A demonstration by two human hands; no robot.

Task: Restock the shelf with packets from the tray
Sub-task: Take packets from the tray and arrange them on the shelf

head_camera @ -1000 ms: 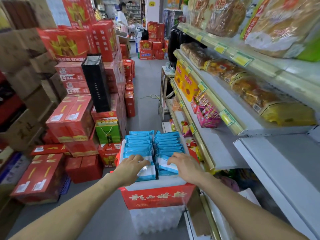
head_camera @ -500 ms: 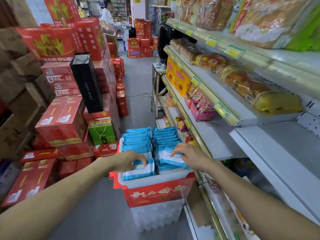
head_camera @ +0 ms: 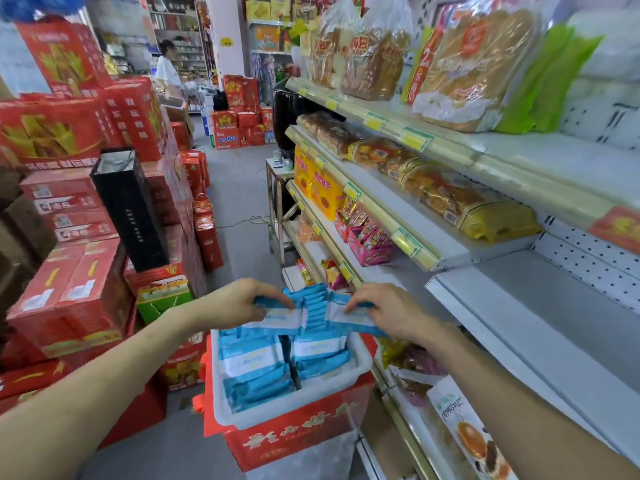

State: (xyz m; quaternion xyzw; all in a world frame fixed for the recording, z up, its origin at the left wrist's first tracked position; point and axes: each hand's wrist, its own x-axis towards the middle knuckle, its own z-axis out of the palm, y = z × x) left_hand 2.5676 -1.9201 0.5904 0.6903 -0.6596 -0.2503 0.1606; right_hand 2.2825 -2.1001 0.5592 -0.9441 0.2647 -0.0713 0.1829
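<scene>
1. Shelf (head_camera: 540,327): its bare grey board lies to the right of both grips. The stocked boards above it carry bread bags (head_camera: 467,67).
2. Red carton (head_camera: 298,443): stands on the aisle floor directly below both grips and carries the tray.
3. Tray (head_camera: 277,415): white, seated in the carton top, beneath the hands. Two rows of blue-and-white packets (head_camera: 256,374) stand on edge inside it.
4. Left hand (head_camera: 235,301): fingers and thumb pinch the top edge of the left packet (head_camera: 277,316), which hangs above the left row.
5. Right hand (head_camera: 391,310): fingers and thumb pinch the top edge of the right packet (head_camera: 343,316), which hangs above the right row.
6. Held packets: both sit between the two grips, near each other. Contact between them cannot be determined.
</scene>
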